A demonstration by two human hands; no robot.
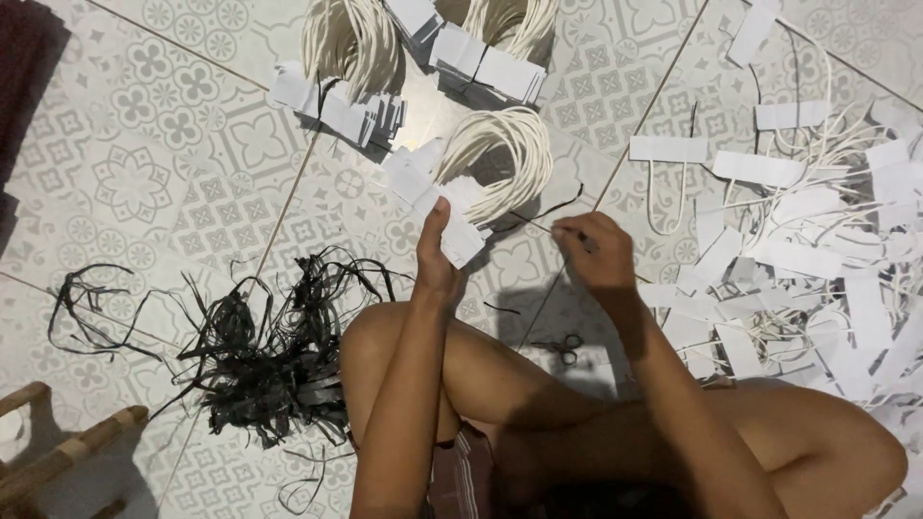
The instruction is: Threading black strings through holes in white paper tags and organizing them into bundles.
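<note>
While a heap of black plastic strands (264,360) sprawls at lower left of the frame, just right of a wooden frame piece (67,447) at the corner, the work itself sits at centre. On the patterned tile floor (144,163), finished bundles of white cord handles with paper tabs (346,86) lie at the upper middle.

Slightly left of centre, the left hand (437,255) is closed around a stack of white paper tabs (452,226), thumb on the near side, with their looped cream cords (505,159) fanning upward. That bundle looks light and floppy; the tabs are thin and would crease, the cords soft and apt to splay, so a firm grip across the tab stack seems the sound place to hold.

Right of it, the right hand (591,250) pinches a thin black strand (548,216) between fingertips, fingers nearly closed. It looks slick, limp and nearly weightless, best gripped close to its end.

Below, small scissors (565,348) lie on the floor. At far right, loose white handles (798,250) lie in a tangled heap.
</note>
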